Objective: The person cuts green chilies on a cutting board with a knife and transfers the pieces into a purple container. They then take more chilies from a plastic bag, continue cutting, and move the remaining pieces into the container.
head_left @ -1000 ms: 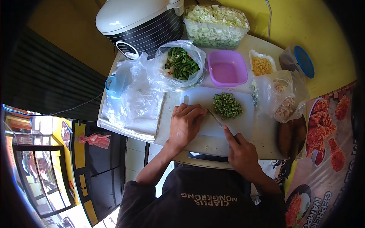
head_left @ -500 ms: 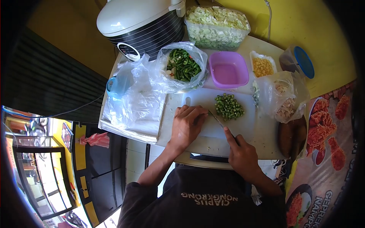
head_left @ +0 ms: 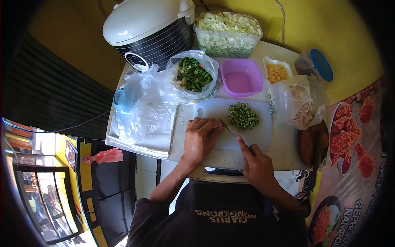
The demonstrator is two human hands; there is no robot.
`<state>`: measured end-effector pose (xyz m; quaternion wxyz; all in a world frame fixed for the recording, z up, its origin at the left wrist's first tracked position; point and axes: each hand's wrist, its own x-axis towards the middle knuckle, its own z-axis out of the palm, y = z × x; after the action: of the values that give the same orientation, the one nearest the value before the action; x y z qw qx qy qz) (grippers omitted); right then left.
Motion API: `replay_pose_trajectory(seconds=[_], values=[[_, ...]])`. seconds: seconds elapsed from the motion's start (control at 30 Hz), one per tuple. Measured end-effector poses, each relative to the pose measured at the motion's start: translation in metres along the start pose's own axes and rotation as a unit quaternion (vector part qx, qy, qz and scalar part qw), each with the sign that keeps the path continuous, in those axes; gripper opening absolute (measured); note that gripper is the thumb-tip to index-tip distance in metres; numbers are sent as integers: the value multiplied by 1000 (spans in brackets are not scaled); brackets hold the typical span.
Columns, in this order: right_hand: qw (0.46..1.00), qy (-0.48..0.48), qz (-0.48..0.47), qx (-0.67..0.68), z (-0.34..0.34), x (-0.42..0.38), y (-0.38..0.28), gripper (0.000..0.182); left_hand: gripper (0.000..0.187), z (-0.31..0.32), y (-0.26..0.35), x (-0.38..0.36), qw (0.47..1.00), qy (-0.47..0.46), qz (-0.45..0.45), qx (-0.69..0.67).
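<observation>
My right hand [head_left: 258, 165] grips a knife [head_left: 231, 131] by its handle, index finger stretched along the back of the blade. The blade slants up and left over the white cutting board [head_left: 261, 140], its tip close to my left fingertips. My left hand [head_left: 200, 136] is closed, fingers bent and pressed together at the board's left side; whatever they pinch is hidden beneath them. Chopped green chillies [head_left: 243, 116] lie heaped on the board just beyond the blade. Behind the board, a clear plastic bag [head_left: 175, 87] holds whole green chillies [head_left: 196, 78].
A purple tub [head_left: 242, 78] stands behind the board, near a box of shredded cabbage [head_left: 230, 37]. The rice cooker [head_left: 152, 35] is back left, above loose plastic bags [head_left: 144, 119]. On the right are a bag of pale shreds [head_left: 302, 111], a yellow-filled tray [head_left: 277, 72] and a blue-lidded container [head_left: 321, 65].
The view has shifted slightly. The knife and my right hand have moved a little left, bringing the tip nearer my left fingers. My left hand stays at the same part of the board.
</observation>
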<state>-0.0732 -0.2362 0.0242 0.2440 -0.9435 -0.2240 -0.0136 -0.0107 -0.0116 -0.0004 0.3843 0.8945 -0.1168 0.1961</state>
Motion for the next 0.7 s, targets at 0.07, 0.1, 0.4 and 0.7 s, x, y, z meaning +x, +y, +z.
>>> replay_pose_trajectory(seconds=[0.07,0.1,0.4,0.7], values=[[1000,-1,1,-5,1,-3,0,83,15,-2,2,0,1000,-12,-10,1],[1000,-5,-2,-12,-1,-4,0,83,15,-3,2,0,1000,-14,-9,0],[998,-21,1,-60,-1,2,-5,84,14,0,-4,1,1000,-10,13,-20],[998,-50,25,-42,-12,0,-7,79,17,0,-2,2,1000,15,15,-12]])
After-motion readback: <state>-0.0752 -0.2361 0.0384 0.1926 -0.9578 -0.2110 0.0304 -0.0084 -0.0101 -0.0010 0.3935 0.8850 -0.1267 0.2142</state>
